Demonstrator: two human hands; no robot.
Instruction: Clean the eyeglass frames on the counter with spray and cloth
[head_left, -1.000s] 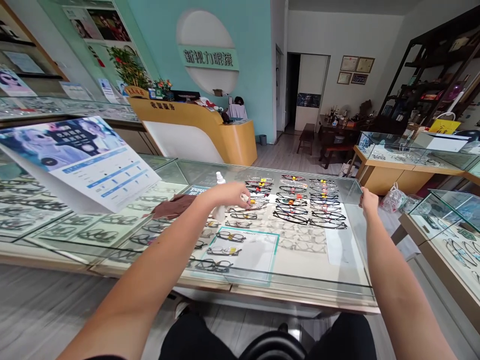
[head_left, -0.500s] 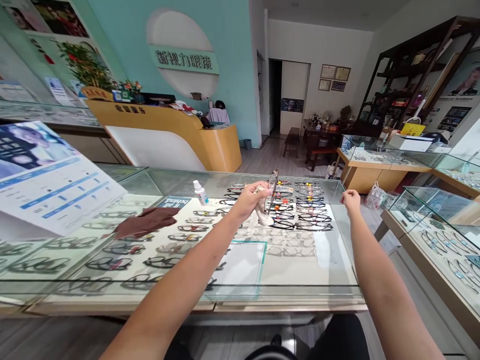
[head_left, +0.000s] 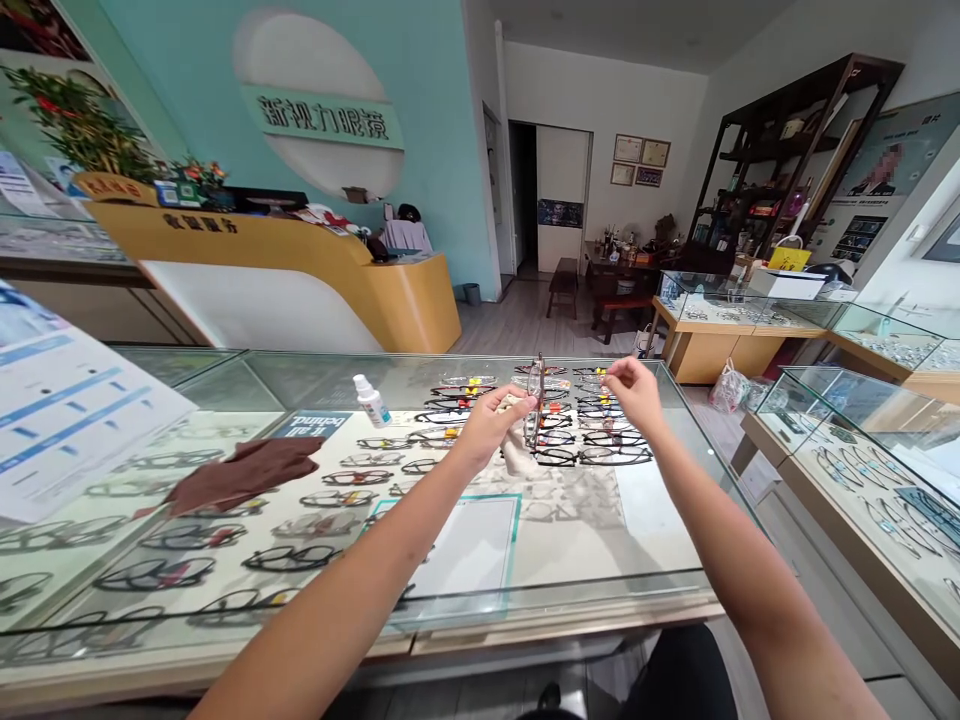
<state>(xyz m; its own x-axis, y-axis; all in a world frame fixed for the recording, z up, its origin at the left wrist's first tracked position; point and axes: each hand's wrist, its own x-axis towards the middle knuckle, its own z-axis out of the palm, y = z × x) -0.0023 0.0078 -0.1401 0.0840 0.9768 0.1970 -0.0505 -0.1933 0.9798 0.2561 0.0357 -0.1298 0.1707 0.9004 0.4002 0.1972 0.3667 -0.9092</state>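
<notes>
My left hand (head_left: 491,425) is closed around a pair of eyeglasses (head_left: 539,405) and a pale cloth (head_left: 519,452). The glasses stand nearly edge-on, above the glass counter, and the cloth hangs below my fingers. To their right, my right hand (head_left: 636,392) has its fingers curled with thumb and index close together. Whether something thin is between those fingertips I cannot make out. Beneath both hands lie rows of glasses (head_left: 616,456), some with coloured tags on the lenses. A white bottle (head_left: 373,402) stands left of my left hand.
The glass display counter (head_left: 555,590) spans the front. On it are a brown cloth (head_left: 247,472) and, at far left, a standing calendar (head_left: 75,400). A teal-edged white sheet (head_left: 472,545) lies near my left forearm. Another display case (head_left: 817,490) is at right.
My right hand has come left, from the counter's right edge to near the glasses. My left hand still holds the glasses and cloth. The view has turned slightly right.
</notes>
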